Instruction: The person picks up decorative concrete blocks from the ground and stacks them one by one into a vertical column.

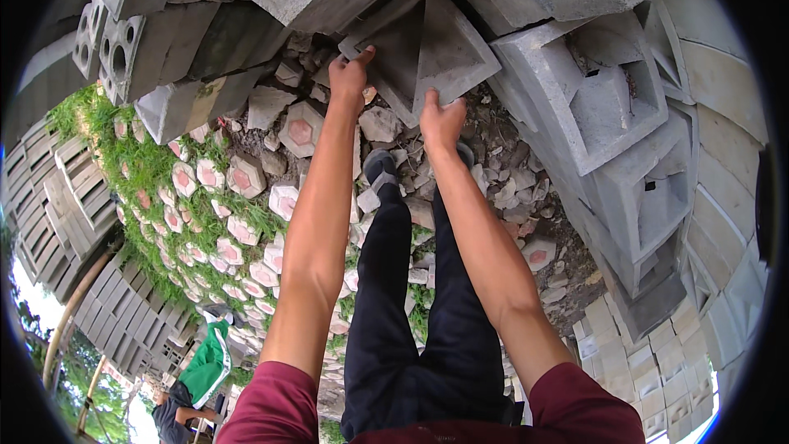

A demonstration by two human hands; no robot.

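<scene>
"Reading from the left on my remote view, what do you have?"

"A stack of grey blocks (168, 53), some with round holes, at the upper left; another person (174, 421) in the lower corner. Then hexagonal pavers (244, 175) in grass."

"And the hands?"

"My left hand (349, 78) comes first. Its fingers are bent round the left edge of the hollow concrete block (440, 49), near the left corner; the undersides are hidden from me."

"Where's that block exactly?"

"Top centre, ahead of both hands and touching them, set cornerwise. Its face looks nearly square, so I can't call a long axis. One corner points back at the wearer, between the hands but nearer the right."

"And the right?"

"My right hand (442, 122) has its fingers bent over the near rim, just right of that corner. Both hands hold the block; whether they bear its weight, I can't tell."

"Further right?"

"Loose rubble (518, 189) below, then a row of hollow blocks (542, 66) along the side, the nearest just beside the held block's right corner."
</scene>
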